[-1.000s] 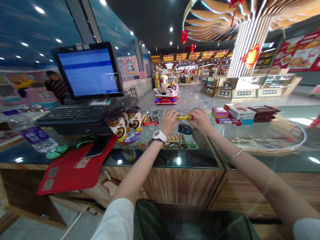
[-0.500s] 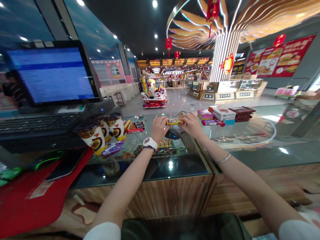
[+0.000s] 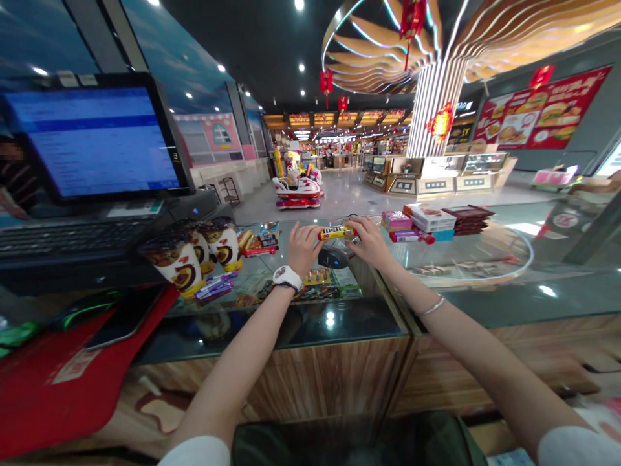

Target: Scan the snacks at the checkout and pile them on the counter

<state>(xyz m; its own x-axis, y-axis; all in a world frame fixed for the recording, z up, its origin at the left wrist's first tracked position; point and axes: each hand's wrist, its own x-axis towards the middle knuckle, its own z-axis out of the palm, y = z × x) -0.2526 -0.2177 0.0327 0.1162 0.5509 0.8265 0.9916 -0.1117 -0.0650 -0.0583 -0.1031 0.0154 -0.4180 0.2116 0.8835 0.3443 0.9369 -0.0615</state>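
Both my hands hold a yellow candy tube (image 3: pixel 336 232) level above the glass counter (image 3: pixel 485 291). My left hand (image 3: pixel 301 248), with a white watch on its wrist, grips the tube's left end. My right hand (image 3: pixel 371 242), a thin bracelet on its wrist, pinches the right end. Just below the tube a black barcode scanner (image 3: pixel 332 258) lies on the glass.
Lidded snack cups (image 3: pixel 180 265) and small candy packs (image 3: pixel 261 240) stand to the left. A stack of boxes (image 3: pixel 429 222) lies to the right. A screen (image 3: pixel 92 142), keyboard (image 3: pixel 63 239), phone (image 3: pixel 123 320) and red mat (image 3: pixel 58 382) fill the left side.
The view has swung to the right, so the screen and cups sit further left in frame. My hands have kept hold of the candy tube over the scanner.
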